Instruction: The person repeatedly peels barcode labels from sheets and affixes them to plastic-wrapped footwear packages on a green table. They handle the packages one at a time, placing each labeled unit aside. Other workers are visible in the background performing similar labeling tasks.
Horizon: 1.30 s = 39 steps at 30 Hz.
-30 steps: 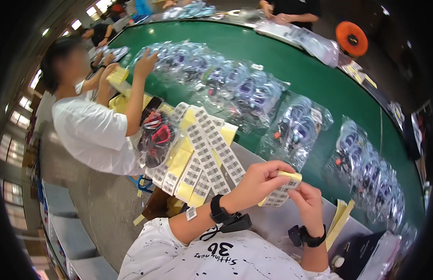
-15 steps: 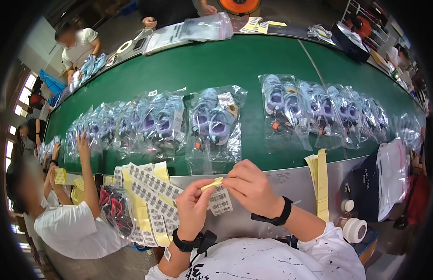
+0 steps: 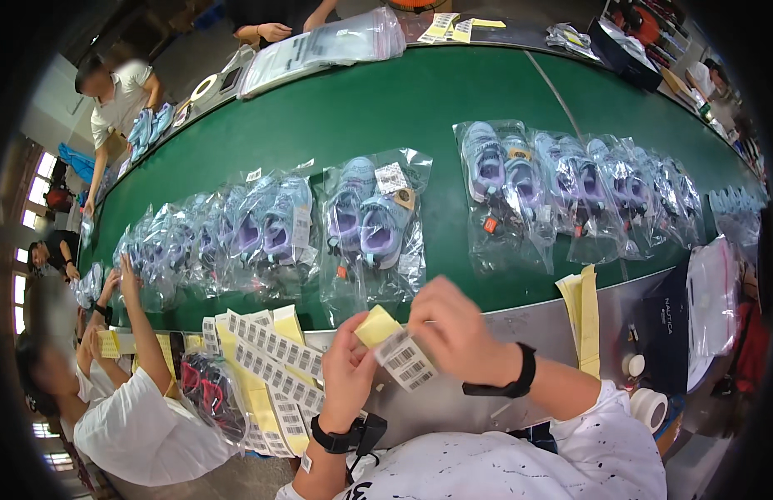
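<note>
My left hand (image 3: 348, 367) pinches a short label strip in front of me. The strip has yellow backing (image 3: 375, 326) at its upper end and white barcode labels (image 3: 407, 364) hanging below. Just right of it hovers my right hand (image 3: 463, 335), its fingers curled and smeared by motion; whether a label sits in them I cannot make out. Beyond both hands, a pair of light blue shoes (image 3: 378, 229) lies in a clear plastic bag (image 3: 413, 275) on the green table (image 3: 386, 108). A white label (image 3: 391, 177) shows on that bag.
More bagged shoes (image 3: 265, 221) line up to the left, others (image 3: 524, 179) to the right. Barcode sheets (image 3: 274, 350) lie left of my hands, yellow backing strips (image 3: 580, 312) to the right. A co-worker (image 3: 140, 425) reaches over the table at left. A dark box (image 3: 657, 321) stands at right.
My right hand has drawn away from my left, up and to the right. The strip now tilts, with its yellow end opened out flat. The whole view has shifted slightly.
</note>
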{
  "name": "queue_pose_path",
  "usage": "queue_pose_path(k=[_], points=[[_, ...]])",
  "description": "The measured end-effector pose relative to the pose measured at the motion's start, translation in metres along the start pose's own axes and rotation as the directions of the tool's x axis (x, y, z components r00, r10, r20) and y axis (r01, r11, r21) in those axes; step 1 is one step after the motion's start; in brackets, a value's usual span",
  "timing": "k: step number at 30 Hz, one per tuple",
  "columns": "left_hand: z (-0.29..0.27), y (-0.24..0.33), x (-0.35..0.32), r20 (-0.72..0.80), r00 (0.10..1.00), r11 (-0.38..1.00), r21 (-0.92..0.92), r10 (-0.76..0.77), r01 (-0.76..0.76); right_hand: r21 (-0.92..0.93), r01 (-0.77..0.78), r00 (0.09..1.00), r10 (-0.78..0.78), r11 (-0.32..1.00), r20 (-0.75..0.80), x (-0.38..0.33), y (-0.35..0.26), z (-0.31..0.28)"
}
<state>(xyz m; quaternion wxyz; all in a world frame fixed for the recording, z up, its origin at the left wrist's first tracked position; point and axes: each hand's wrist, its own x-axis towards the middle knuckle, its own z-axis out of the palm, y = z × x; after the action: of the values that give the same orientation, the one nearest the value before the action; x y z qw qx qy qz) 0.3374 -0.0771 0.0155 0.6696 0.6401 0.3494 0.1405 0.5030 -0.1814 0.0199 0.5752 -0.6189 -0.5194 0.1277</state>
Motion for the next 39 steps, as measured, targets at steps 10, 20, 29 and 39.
queue_pose_path(k=[10,20,29,39], points=[[0.004,-0.007,0.001,-0.045,0.995,0.993,-0.081,-0.091,0.087,0.591,-0.55,0.711,0.702,0.59,-0.038,0.134,0.224,-0.066],[0.022,-0.012,0.006,-0.033,0.991,0.988,-0.096,-0.128,0.125,0.497,-0.655,0.646,0.763,0.569,-0.023,0.149,0.248,-0.066],[0.0,-0.016,-0.009,-0.039,0.997,0.965,-0.257,-0.061,0.049,-0.105,-0.398,0.915,0.386,0.911,-0.117,0.162,0.145,-0.119],[-0.009,-0.021,-0.025,-0.092,0.991,0.866,-0.484,0.093,-0.126,-0.624,-0.233,0.972,0.189,0.746,-0.137,0.048,0.228,-0.122]])
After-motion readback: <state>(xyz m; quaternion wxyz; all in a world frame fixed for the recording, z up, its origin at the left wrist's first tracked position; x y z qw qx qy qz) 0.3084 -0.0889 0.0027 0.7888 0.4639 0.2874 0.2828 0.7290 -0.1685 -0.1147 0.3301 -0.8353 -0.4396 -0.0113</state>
